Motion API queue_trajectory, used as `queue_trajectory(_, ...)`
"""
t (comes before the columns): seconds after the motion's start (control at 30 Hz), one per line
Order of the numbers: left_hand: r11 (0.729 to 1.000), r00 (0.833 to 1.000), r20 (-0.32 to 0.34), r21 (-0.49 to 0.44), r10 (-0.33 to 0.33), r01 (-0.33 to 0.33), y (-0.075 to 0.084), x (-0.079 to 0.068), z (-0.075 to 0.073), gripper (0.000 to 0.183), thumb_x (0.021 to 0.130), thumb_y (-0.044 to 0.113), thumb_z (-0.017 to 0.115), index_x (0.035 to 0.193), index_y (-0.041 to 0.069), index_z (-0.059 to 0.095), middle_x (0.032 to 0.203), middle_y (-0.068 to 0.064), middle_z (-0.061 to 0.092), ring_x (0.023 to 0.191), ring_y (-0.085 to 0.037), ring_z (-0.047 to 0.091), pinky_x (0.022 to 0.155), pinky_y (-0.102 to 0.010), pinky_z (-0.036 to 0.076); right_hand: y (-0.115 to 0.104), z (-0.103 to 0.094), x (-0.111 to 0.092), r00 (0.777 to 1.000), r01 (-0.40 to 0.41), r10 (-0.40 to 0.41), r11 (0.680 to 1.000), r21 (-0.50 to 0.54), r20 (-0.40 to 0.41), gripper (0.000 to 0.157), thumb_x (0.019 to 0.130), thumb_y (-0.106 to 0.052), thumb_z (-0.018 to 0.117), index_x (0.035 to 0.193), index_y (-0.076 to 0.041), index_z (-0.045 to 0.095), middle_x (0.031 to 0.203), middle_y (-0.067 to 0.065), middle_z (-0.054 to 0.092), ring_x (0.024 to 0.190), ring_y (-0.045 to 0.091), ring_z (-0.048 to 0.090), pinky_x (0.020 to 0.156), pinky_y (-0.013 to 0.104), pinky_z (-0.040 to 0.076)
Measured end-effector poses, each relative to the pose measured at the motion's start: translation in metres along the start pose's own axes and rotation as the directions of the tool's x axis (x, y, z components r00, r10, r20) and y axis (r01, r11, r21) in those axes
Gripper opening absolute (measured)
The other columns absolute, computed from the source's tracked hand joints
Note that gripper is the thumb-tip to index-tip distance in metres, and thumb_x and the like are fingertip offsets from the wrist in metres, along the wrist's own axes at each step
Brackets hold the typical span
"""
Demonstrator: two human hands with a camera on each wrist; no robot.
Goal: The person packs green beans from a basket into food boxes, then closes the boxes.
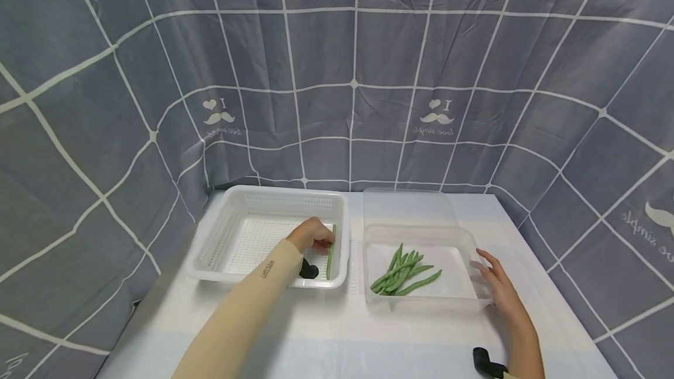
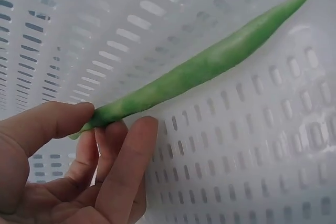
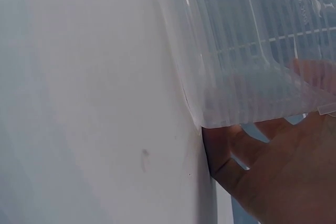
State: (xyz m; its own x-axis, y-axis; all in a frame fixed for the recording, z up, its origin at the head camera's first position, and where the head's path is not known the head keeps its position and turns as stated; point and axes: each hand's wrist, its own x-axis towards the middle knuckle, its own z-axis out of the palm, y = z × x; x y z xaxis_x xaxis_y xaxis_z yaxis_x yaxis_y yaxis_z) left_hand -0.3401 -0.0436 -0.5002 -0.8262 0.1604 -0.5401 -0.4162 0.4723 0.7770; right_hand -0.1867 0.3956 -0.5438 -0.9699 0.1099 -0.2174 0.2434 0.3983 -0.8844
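Note:
My left hand point(image 1: 313, 234) reaches into the white perforated basket point(image 1: 210, 274). In the left wrist view, its thumb and fingers point(image 2: 126, 166) pinch one end of a green bean point(image 2: 210, 64), and the rest of the bean stretches out along the slotted basket wall. From the head, that bean point(image 1: 330, 259) lies along the basket's right inner side. At the clear plastic box point(image 1: 463, 237), my right hand point(image 1: 502, 291) touches the right outer side with its fingers extended. Several green beans point(image 1: 402, 271) lie heaped in the box's left part.
Behind the box, a flat clear lid point(image 1: 405, 206) lies on the white table point(image 1: 337, 332). A grey curtain point(image 1: 326, 116) with white grid lines hangs around the back and sides. Black wrist cameras show on the left arm point(image 1: 253, 291) and by the right wrist.

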Motion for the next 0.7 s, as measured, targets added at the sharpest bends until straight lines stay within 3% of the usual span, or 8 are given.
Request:
queue_trajectory(0.23, 0.991, 0.998, 0.038, -0.127, 0.043, -0.038, 0.010, -0.010, -0.008, 0.009, 0.088, -0.005, 0.064, 0.082, 0.001, 0.062, 0.079, -0.004, 0.057, 0.065, -0.011, 0.061, 0.079, -0.027, 0.068, 0.003, 0.000, 0.004, 1.000, 0.012, -0.012, 1.000, -0.006, -0.001, 0.058, 0.117, -0.031, 0.025, 0.171, -0.018, 0.009, 0.174, 0.030, 0.009, 0.156, 0.058, 0.019, 0.119, 0.087, 0.020)
queue_trajectory(0.4, 0.967, 0.993, 0.060, -0.240, 0.097, -0.080, 0.020, -0.015, -0.019, 0.011, 0.090, -0.004, 0.066, 0.082, 0.002, 0.067, 0.078, -0.002, 0.061, 0.065, -0.010, 0.063, 0.072, -0.023, 0.067, 0.001, 0.000, 0.004, 1.000, -0.002, 0.002, 1.000, -0.006, -0.004, 0.059, 0.116, -0.030, 0.025, 0.171, -0.018, 0.007, 0.174, 0.030, 0.009, 0.157, 0.058, 0.017, 0.121, 0.086, 0.019)
queue_trajectory(0.5, 0.935, 0.984, 0.087, -0.333, 0.155, -0.118, 0.027, -0.021, -0.025, 0.008, 0.093, -0.005, 0.065, 0.098, -0.006, 0.072, 0.084, -0.004, 0.066, 0.072, -0.011, 0.067, 0.070, -0.022, 0.066, 0.000, 0.000, 0.004, 1.000, -0.005, 0.005, 1.000, -0.004, -0.006, 0.059, 0.116, -0.029, 0.024, 0.171, -0.018, 0.007, 0.174, 0.030, 0.010, 0.156, 0.058, 0.020, 0.121, 0.086, 0.020)
queue_trajectory(0.6, 0.899, 0.964, 0.125, -0.406, 0.233, -0.165, 0.034, -0.027, -0.027, 0.026, 0.097, -0.007, 0.062, 0.121, -0.017, 0.067, 0.091, -0.006, 0.070, 0.078, -0.012, 0.069, 0.073, -0.024, 0.067, 0.000, 0.000, 0.003, 1.000, -0.003, 0.003, 1.000, -0.003, -0.006, 0.059, 0.116, -0.029, 0.025, 0.171, -0.018, 0.007, 0.174, 0.030, 0.011, 0.155, 0.058, 0.021, 0.120, 0.086, 0.020)
queue_trajectory(0.7, 0.882, 0.944, 0.164, -0.430, 0.287, -0.194, 0.044, -0.034, -0.025, 0.037, 0.101, -0.006, 0.059, 0.136, -0.020, 0.057, 0.099, -0.007, 0.069, 0.085, -0.012, 0.068, 0.077, -0.024, 0.067, 0.001, 0.000, 0.002, 1.000, 0.003, -0.003, 1.000, -0.001, -0.007, 0.058, 0.116, -0.030, 0.025, 0.171, -0.017, 0.008, 0.174, 0.030, 0.011, 0.156, 0.058, 0.020, 0.120, 0.087, 0.020)
